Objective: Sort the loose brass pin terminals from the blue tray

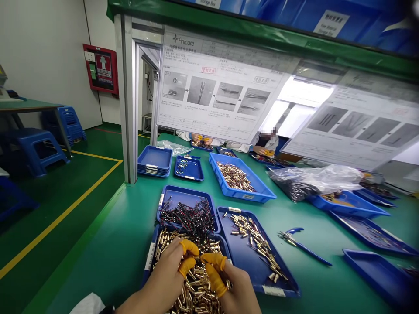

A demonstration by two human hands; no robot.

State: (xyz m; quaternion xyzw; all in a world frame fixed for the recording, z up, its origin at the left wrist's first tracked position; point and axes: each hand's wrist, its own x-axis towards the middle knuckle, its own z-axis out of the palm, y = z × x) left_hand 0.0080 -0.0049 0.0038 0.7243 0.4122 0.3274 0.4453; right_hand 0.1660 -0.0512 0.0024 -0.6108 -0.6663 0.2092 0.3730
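two hands | pinching what seems a small part | above gold-coloured pieces

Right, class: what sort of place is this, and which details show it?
Probably a factory assembly workshop: illustrated sheets hang above the green bench, and blue trays hold piles of small gold-coloured parts.

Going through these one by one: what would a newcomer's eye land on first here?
Probably the yellow finger cots on the left hand and right hand, close together above heaped gold-coloured metal pieces at the lower centre. Just behind them, dark wires lie tangled in a blue tray. Above the bench, a large printed sheet headed Finicare also stands out.
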